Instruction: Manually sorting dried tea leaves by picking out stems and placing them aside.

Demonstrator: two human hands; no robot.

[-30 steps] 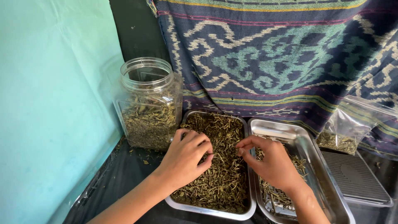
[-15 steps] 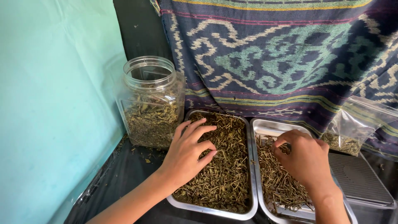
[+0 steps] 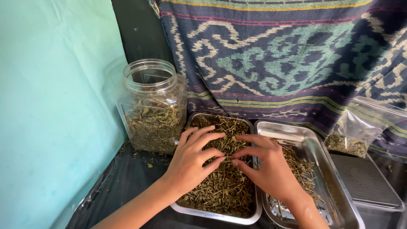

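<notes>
While both hands rake the dried herbs (image 3: 220,186) in the left tray (image 3: 250,214), left hand (image 3: 190,163) and right hand (image 3: 269,169) lie released, fingers spread, grasping nothing.

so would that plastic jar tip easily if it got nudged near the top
Probably not easily: the clear jar looks squat, with dried herbs filling its lower part. It likely weighs little, so it might slide on the dark table.

Looks like a small home workspace for sorting dried herbs: patterned woven cloth (image 3: 288,59) hanging across the top, plain turquoise wall (image 3: 51,106) at left, metal trays (image 3: 313,148) and a clear plastic jar (image 3: 152,106) of herbs on a dark tabletop (image 3: 131,178)
</notes>
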